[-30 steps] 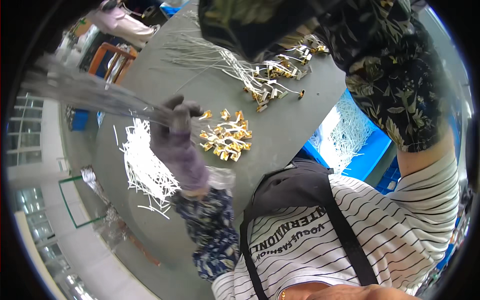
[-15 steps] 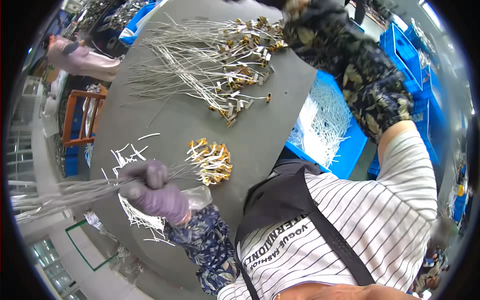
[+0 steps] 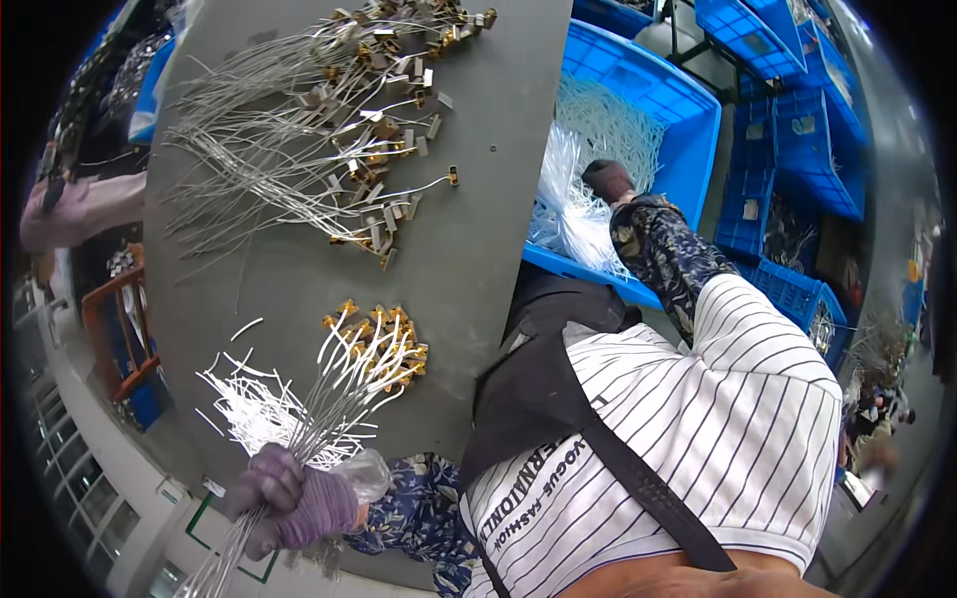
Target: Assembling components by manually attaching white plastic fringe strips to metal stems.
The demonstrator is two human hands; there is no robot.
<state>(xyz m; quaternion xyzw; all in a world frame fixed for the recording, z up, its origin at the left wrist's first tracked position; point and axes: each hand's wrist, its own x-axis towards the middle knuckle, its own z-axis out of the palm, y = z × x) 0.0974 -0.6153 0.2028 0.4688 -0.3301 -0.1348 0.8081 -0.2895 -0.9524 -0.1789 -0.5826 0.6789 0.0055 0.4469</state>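
Left purple-gloved hand (image 3: 274, 495) clamps the thin grey wire bundle (image 3: 316, 419), best held snugly; right dark-gloved hand (image 3: 608, 181), at thin white tubes (image 3: 620, 112), hides its grip.

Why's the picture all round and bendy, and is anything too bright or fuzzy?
Head view: a fisheye lens makes the round rim and curves the grey table; head view: the short white pieces glare, their middle washed out; head view: the background near the right rim looks fuzzy, while the wires in the left hand are clearer.
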